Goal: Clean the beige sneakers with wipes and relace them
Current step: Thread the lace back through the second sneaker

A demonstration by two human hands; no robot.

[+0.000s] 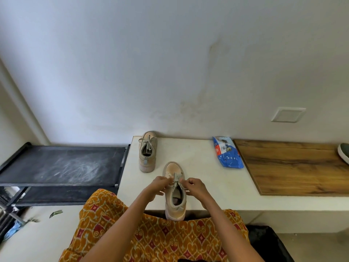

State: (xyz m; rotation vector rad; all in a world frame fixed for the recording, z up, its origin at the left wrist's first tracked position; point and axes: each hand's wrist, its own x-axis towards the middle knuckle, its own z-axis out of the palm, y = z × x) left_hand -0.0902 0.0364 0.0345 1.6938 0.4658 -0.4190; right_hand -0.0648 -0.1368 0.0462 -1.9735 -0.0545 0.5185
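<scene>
Inspected from the head view. Near beige sneaker (pixel 175 193) standing upright on the white ledge (pixel 198 163), toe toward the wall, heel overhanging the front edge just above the lap in orange patterned cloth (pixel 151 239). Left hand (pixel 157 186) on the shoe's left side, fingers curled and pinching one strand of the grey lace (pixel 176 179). Right hand (pixel 194 187) on the right side, fingers likewise curled and pinching the other strand — both hands close together over the upper eyelets, lace drawn between them. Whether a knot is formed under the fingers: cannot tell.

Second beige sneaker (pixel 147 151) farther back and to the left on the same ledge, toe touching or nearly touching the wall, laces tied in a bow, well apart from both hands.

Blue wipes packet (pixel 227 153) lying flat at the ledge's right part, just beside the wooden board (pixel 294 167). Dark shoe (pixel 344 152) partly cut off at the right edge of the board. Black rack shelf (pixel 62 165) to the left of the ledge — dusty white smears on its top.
</scene>
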